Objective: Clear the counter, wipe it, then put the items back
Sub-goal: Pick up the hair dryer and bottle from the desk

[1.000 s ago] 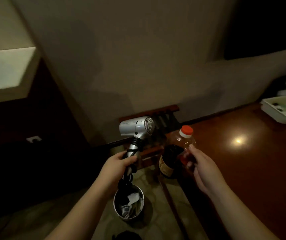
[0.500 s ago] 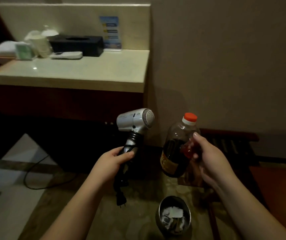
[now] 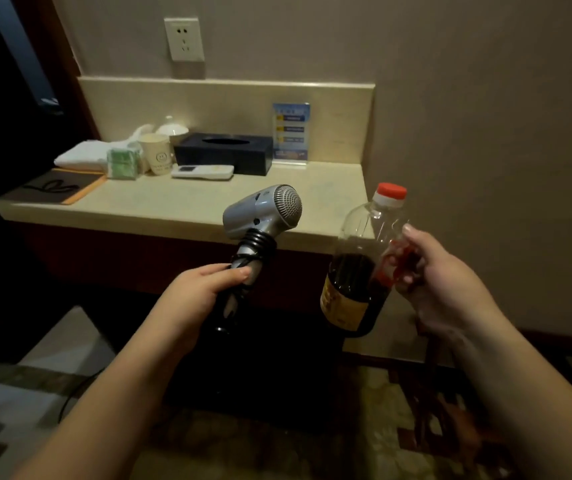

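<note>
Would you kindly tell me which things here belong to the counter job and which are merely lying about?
In hand for the job: hair dryer in the left hand; bottle in the right hand; counter.
Lying about: wall socket; floor cable.

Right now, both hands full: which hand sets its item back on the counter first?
Probably left. The left hand grips the hair dryer by its handle, and the dryer's head already overlaps the bare front stretch of the counter. The right hand holds the bottle out past the counter's right end.
</note>
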`<state>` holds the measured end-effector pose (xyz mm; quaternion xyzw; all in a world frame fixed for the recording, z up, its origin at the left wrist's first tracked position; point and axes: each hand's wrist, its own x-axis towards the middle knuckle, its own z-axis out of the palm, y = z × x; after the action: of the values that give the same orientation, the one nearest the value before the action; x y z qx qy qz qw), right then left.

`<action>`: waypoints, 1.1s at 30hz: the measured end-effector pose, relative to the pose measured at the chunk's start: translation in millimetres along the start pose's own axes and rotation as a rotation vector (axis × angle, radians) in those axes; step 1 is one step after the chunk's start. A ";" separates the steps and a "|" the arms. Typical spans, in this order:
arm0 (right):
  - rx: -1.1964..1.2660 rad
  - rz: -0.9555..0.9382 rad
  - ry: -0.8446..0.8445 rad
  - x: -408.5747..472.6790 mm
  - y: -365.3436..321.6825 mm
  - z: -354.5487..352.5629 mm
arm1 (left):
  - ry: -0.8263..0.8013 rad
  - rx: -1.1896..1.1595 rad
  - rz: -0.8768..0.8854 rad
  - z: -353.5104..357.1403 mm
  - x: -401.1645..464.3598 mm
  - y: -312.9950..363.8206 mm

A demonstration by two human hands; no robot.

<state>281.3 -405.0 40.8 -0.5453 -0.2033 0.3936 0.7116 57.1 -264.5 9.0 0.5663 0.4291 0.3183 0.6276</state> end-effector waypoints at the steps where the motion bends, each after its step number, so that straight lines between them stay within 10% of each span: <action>1: 0.011 -0.013 -0.001 6.3 -8.4 6.0 | -0.002 0.011 0.016 -3.5 7.8 9.5; 33: -0.272 -0.103 -0.012 343.0 -114.7 38.0 | 0.263 0.605 0.003 115.6 298.4 84.7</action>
<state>501.2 -124.4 112.4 -0.6232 -0.2868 0.3287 0.6491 296.4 -37.6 38.1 0.6818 0.5807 0.2479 0.3694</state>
